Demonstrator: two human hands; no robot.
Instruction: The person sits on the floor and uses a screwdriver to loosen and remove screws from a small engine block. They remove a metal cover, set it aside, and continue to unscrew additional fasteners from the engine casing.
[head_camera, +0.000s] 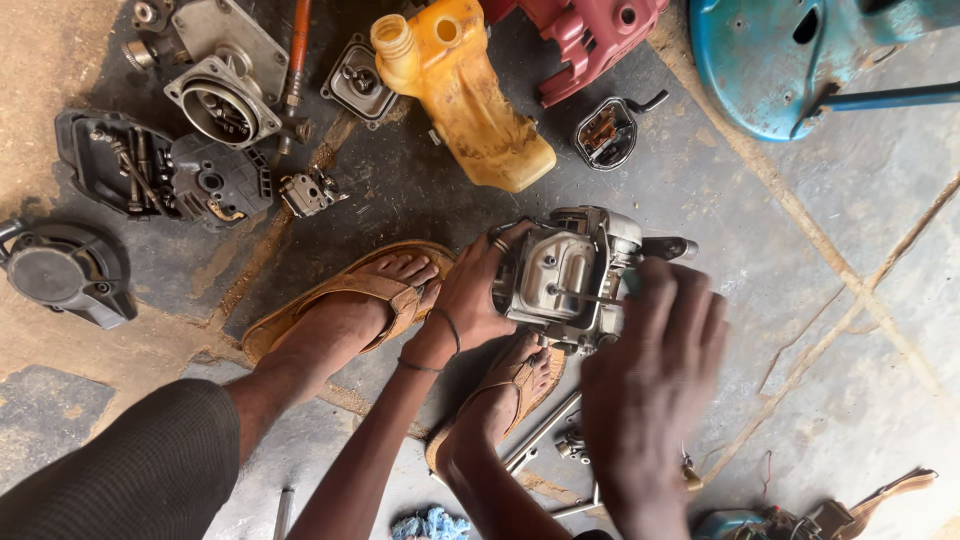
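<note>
Head view: the person sits over a grey concrete floor (800, 260) with a small engine block (565, 275) held low between sandalled feet. The left hand (475, 290) is curled closed on the block's left side, steadying it; the right hand (655, 390) is blurred and lies over the block's right end, so whether it grips a part or a tool I cannot tell. To do this well, I judge the left hand should press the block firmly against the foot below it so it does not twist while the right hand works, keeping fingers off the protruding stud. Room is tight toward the far edge of the floor: a yellow fuel tank (480, 110), a red housing (580, 40), a grey recoil starter cover (65, 270) and a carburettor (308, 192) lie scattered there. To the right the floor is barer, up to a blue shell (760, 70). Loose metal rods (545, 430) lie just beside the right foot.
</note>
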